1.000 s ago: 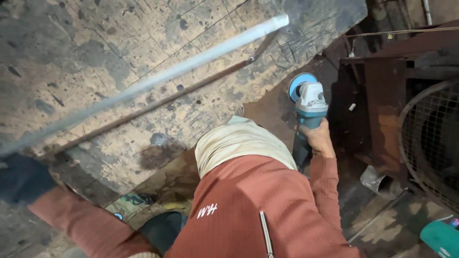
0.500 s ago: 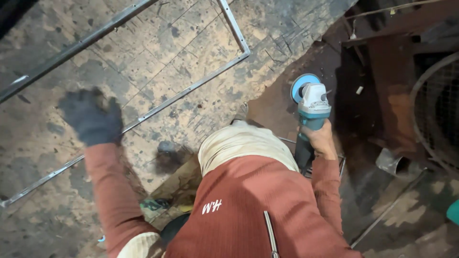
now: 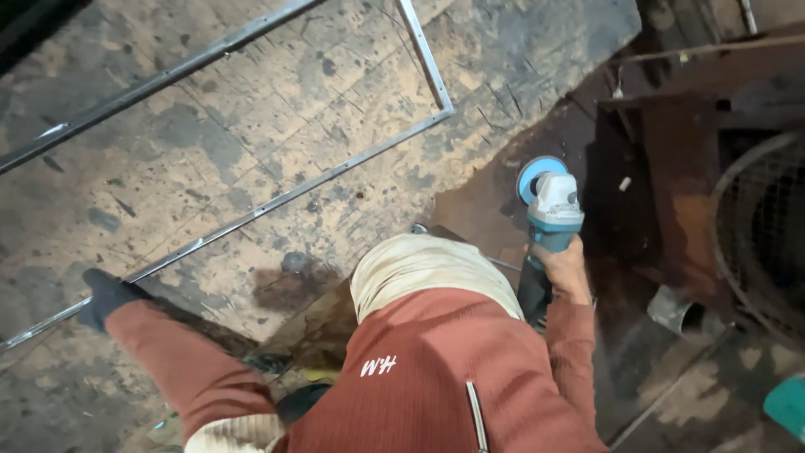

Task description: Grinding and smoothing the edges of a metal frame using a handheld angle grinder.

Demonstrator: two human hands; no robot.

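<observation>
Head view, looking down over the person's own red-sleeved torso.

Left hand (image 3: 107, 295), in a dark glove, is reaching out to the far left and lying on the near bar of a thin metal frame (image 3: 335, 174). Whether the grip is closing round the bar or just pressing on it, cannot tell; the fingers are blurred against the dark glove.

The frame is lying flat on a big, stained, scarred board (image 3: 251, 126) that is serving as the desk. Its near bar is running diagonally from lower left up to a welded corner at upper centre; a second bar is running parallel near the top left edge.

Right hand (image 3: 560, 270), bare, is wrapping tight round the body of a teal angle grinder (image 3: 549, 220), grip fully closed on it. The grinder is pointing away from the person, its blue disc (image 3: 535, 172) sitting just off the board's right edge, apart from the frame.

Rusty steel plates (image 3: 679, 201) and a wire-mesh guard (image 3: 767, 235) are standing to the right.
</observation>
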